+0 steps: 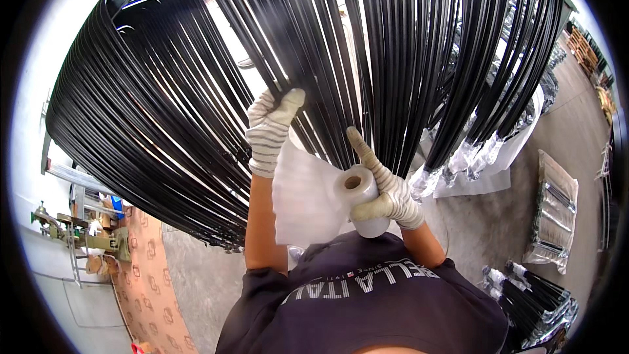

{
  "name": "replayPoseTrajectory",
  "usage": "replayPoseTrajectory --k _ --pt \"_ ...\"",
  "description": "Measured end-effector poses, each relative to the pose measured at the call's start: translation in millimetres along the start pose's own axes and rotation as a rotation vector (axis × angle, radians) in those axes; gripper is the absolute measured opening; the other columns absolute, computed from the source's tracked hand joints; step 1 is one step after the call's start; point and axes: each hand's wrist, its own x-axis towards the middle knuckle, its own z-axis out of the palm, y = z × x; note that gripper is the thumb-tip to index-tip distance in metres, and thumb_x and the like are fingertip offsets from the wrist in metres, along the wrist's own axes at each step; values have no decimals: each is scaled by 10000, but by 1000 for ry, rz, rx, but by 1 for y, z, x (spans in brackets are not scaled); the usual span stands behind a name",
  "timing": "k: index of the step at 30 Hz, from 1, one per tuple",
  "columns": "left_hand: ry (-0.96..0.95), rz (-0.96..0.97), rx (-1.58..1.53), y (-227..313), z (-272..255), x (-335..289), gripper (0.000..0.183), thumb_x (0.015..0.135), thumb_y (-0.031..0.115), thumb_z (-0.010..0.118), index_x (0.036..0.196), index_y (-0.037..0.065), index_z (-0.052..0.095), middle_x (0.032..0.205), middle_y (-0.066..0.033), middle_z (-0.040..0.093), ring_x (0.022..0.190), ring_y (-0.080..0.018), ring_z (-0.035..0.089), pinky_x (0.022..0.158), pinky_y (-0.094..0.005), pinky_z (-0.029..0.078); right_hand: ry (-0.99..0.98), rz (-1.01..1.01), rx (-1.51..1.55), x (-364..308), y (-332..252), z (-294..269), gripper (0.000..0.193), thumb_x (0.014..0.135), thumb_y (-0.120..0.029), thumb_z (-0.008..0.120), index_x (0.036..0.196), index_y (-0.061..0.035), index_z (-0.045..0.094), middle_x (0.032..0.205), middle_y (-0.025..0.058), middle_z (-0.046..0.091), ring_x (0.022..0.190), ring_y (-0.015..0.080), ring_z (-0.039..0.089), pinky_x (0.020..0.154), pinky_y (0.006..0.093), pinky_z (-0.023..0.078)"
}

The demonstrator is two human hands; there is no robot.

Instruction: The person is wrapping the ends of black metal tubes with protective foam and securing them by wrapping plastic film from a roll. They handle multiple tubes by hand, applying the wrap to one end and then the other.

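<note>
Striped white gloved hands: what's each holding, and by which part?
Right hand: translucent white film roll, gripped around its side. Left hand: slim black strips, toward their lower ends.

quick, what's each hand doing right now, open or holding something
Left hand: closed, gripping some black strips.
Right hand: holding a translucent roll, one digit extended.

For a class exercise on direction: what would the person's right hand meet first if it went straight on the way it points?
Probably the hanging black strips just ahead of the right hand; whether its fingertip touches them is unclear.
</note>
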Motion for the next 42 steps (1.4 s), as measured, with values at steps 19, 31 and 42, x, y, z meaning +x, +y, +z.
replayPoseTrajectory --k 19,31,42 --pt "253 -558 -610 35 18 24 159 843 95 411 753 56 536 659 49 513 504 -3 426 455 -102 363 -79 -64 -133 17 -4 17 1103 492 -191 788 1375 -109 132 1284 32 392 1134 118 383 976 229 243" --pt "-125 -325 -237 78 14 -16 135 792 61 492 776 14 617 694 -24 561 627 -98 535 637 -219 439 -28 -33 163 25 -9 16 1103 485 -282 818 1355 -72 173 1070 90 532 1046 189 486 965 310 315" --pt "-92 -539 -539 89 22 -21 178 697 49 622 864 -13 616 824 -97 615 766 -173 584 721 -265 469 -26 -77 179 30 -23 25 1063 502 -152 759 1347 5 133 961 75 538 994 179 478 916 271 338"
